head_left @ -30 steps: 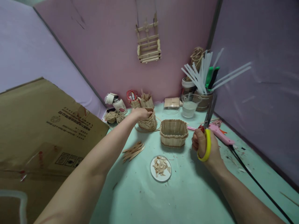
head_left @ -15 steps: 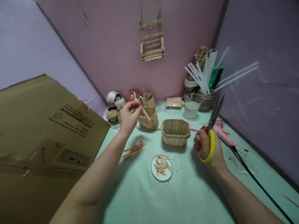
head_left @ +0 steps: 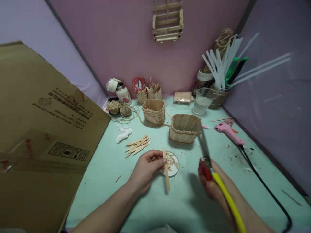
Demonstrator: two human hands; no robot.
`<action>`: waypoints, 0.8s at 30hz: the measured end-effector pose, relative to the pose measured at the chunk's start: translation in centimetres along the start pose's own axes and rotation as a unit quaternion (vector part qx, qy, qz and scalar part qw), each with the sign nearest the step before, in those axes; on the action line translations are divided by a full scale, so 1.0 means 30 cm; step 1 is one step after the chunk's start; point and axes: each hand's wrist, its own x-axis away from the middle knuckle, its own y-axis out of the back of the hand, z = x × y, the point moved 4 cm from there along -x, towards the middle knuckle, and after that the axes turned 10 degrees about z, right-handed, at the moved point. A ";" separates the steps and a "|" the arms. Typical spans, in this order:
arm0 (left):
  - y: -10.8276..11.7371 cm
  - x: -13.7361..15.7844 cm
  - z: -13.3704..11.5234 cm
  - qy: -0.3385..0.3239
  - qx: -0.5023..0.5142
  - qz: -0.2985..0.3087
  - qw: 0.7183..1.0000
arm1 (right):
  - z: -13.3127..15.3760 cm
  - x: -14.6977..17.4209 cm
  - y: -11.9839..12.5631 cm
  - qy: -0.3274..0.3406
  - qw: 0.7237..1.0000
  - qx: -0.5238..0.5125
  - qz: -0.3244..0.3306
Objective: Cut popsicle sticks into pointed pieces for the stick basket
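Lifted away from the far woven basket point(head_left: 154, 117) since the earlier frames, the left hand point(head_left: 147, 169) has come near, bringing a flat wooden stick point(head_left: 167, 178) down over the white dish point(head_left: 173, 174). Over the same span, the right hand point(head_left: 213, 191) has shifted nearer with the scissors point(head_left: 219, 183).

Left thumb and fingers pinch the stick above its middle, so that it points far and near, its near end clear of the fingers. It crosses the left part of the dish in view; whether it touches the rim, I cannot tell. Small wood scraps point(head_left: 170, 160) lie in the dish.

Right fingers are curled around the scissors' red and yellow handles, with the blades pointing far, just beside the right end of the second basket point(head_left: 183, 134) in view. Blur hides whether the blades are parted. Both hands are well apart.

To the left of the dish lies a loose pile of wooden strips point(head_left: 138, 145), and left and far of that, a crumpled white tissue point(head_left: 123, 133). On the right rests a pink glue gun point(head_left: 228, 132) with a black cord point(head_left: 264, 186). A cup of cloudy liquid point(head_left: 201, 105) stands far right.
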 end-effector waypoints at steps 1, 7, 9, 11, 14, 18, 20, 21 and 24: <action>-0.002 0.005 0.009 0.005 0.004 0.003 1.000 | 0.007 0.023 -0.016 -0.021 1.000 0.009 0.016; -0.016 0.031 0.037 0.003 0.002 0.036 0.999 | 0.020 0.071 -0.074 -0.131 0.984 0.052 0.105; -0.017 0.036 0.043 0.001 -0.004 0.040 0.999 | 0.026 0.065 -0.086 -0.144 0.977 0.053 0.147; -0.017 0.040 0.047 -0.005 -0.007 0.042 0.999 | 0.033 0.056 -0.101 -0.163 0.966 0.042 0.196; -0.017 0.042 0.054 -0.013 -0.006 0.048 0.999 | 0.044 0.044 -0.120 -0.190 0.955 0.026 0.228; -0.024 0.047 0.061 -0.001 -0.002 0.058 0.998 | 0.052 0.036 -0.130 -0.189 0.957 0.040 0.218; -0.028 0.049 0.061 0.009 0.002 0.057 0.998 | 0.047 0.041 -0.133 -0.190 0.955 0.034 0.224; -0.029 0.050 0.061 0.014 0.004 0.055 0.998 | 0.044 0.044 -0.133 -0.190 0.955 0.025 0.227; -0.030 0.051 0.062 0.023 0.004 0.054 0.998 | 0.033 0.054 -0.132 -0.188 0.954 0.000 0.236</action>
